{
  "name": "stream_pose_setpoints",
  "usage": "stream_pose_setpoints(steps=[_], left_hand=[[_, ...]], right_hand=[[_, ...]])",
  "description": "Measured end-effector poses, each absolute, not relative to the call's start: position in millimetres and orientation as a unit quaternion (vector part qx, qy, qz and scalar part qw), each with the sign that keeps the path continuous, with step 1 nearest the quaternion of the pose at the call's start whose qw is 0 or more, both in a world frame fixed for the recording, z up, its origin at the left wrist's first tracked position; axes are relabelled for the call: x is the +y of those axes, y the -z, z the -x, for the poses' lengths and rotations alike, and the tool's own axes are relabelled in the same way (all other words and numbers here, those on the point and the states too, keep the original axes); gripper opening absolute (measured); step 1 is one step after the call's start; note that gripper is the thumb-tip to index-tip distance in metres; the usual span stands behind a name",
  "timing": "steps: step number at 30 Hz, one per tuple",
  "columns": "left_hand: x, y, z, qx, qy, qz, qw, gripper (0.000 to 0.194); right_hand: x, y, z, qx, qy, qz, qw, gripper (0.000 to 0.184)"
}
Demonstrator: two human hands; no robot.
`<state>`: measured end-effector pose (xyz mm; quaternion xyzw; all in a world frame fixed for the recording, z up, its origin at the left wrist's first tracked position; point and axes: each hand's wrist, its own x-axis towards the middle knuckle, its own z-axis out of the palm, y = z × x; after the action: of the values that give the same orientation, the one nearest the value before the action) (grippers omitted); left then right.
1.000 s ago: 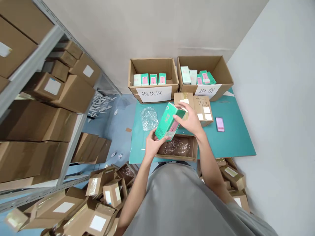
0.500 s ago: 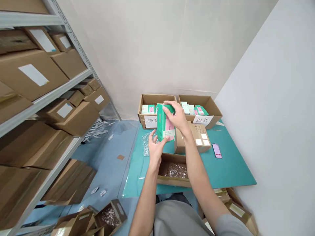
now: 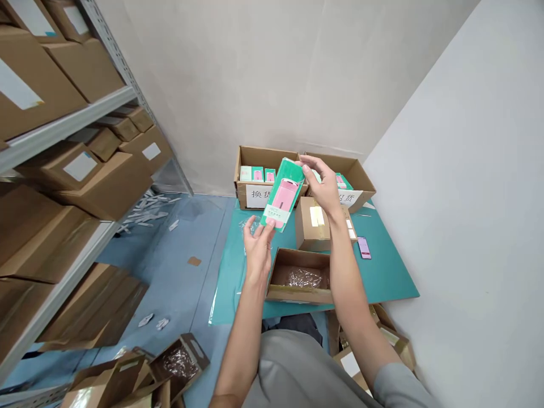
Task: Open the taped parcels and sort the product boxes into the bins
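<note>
Low path straight ahead is blocked: taped carton [image 3: 310,226], then left back carton [image 3: 242,198] and right back carton [image 3: 364,196] behind it. Right hand [image 3: 322,184] and green box [image 3: 280,197] screen the gap between those two. Open carton [image 3: 297,294]: entry from above, walls block sideways. Right table [image 3: 389,283] has room around the phone [image 3: 364,248]; left strip passable below the plastic wrap [image 3: 250,225].

On the far side of my table [image 3: 386,280], the left carton [image 3: 242,195] and the right carton [image 3: 367,194] stand side by side; small boxes [image 3: 257,174] are in both. Before the right carton is a parcel [image 3: 305,228], and right of it lies a phone [image 3: 364,248]. Nearer to me, a tray [image 3: 293,294] has plastic wrap [image 3: 304,277] in it. To the left, beyond some floor [image 3: 182,226], stands a shelf [image 3: 102,102] with cardboard boxes [image 3: 96,187] on it.
</note>
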<state>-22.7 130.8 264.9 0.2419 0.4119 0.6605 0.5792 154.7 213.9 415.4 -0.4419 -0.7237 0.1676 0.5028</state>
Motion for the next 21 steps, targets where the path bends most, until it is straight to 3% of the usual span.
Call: stream_pose_setpoints(steps=[3, 9, 12, 16, 21], left_hand=[[132, -269, 23, 0.404, -0.684, -0.235, 0.56, 0.086], [128, -284, 4, 0.404, -0.706, -0.338, 0.473, 0.107], [126, -284, -7, 0.41, -0.697, -0.363, 0.463, 0.102], [124, -286, -9, 0.366, -0.686, -0.34, 0.528, 0.097], [124, -297, 4, 0.315, -0.664, -0.323, 0.596, 0.079]], right_hand=[[196, -426, -158, -0.726, -0.14, 0.442, 0.508, 0.052], [188, -434, -161, -0.719, -0.147, 0.444, 0.515, 0.055], [194, -437, -151, -0.732, -0.155, 0.437, 0.499, 0.055], [202, -451, -138, -0.756, -0.134, 0.419, 0.485, 0.049], [215, -465, -148, -0.767, -0.154, 0.403, 0.475, 0.049]])
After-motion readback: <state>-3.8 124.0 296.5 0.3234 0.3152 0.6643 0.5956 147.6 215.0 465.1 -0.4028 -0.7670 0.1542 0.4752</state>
